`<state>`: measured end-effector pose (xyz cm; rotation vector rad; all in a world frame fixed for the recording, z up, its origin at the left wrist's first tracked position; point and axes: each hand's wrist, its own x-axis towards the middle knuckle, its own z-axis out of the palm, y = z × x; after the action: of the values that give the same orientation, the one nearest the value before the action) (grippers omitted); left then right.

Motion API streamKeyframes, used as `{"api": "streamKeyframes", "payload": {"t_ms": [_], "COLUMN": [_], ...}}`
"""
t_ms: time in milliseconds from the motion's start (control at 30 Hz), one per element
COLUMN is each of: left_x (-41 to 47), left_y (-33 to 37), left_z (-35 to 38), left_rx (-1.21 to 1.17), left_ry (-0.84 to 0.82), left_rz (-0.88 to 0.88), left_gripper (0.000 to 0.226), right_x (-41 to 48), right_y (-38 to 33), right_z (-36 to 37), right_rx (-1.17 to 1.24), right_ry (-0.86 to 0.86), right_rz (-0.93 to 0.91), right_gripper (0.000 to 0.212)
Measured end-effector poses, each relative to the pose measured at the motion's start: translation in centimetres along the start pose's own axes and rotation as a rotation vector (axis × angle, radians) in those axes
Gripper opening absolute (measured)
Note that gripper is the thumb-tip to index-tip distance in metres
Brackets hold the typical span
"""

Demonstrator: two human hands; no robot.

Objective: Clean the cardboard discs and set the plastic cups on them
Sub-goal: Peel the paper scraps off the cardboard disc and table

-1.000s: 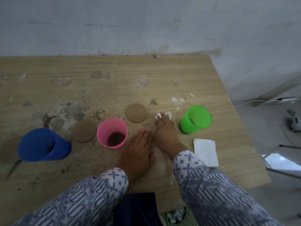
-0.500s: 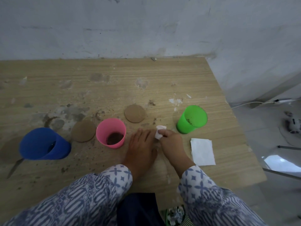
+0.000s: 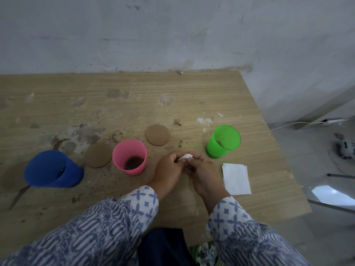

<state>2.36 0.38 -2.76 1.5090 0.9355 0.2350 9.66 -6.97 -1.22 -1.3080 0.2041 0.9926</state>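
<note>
This is a plain, bare room, more likely part of a home than a shop or lab. The wood-grain counter (image 3: 192, 96), stained and gritty with dirt, stands against a rough grey plastered wall (image 3: 172, 35). The coloured plastic cups (image 3: 215, 150) on it are ordinary household ware. On the right, a white cable (image 3: 299, 123) crosses the pale floor (image 3: 299, 150) to a power strip (image 3: 333, 121).

My only camera rides on my head, facing forward and down over the bench (image 3: 192, 96), near enough that my left hand (image 3: 169, 169) and right hand (image 3: 203, 172) sit mid-frame. The wall (image 3: 172, 35) closes the top. The wide lens probably bends the corners.
</note>
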Motion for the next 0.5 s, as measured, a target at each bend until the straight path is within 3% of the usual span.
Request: {"api": "streamKeyframes", "payload": {"t_ms": [333,500], "left_x": [0.2,-0.4], "left_y": [0.0,0.5], "left_z": [0.5,0.7], "left_rx": [-0.124,-0.132], "left_ry": [0.007,-0.033], "left_rz": [-0.137,-0.107], "left_gripper": [0.017,0.014], "right_x": [-1.7,-2.2], "right_y": [0.7,0.7], "right_z": [-0.6,-1.1], "right_rx": [-0.214,-0.237], "right_ry": [0.069,0.11], "right_rz": [-0.175,-0.202], "right_gripper": [0.007,0.016]}}
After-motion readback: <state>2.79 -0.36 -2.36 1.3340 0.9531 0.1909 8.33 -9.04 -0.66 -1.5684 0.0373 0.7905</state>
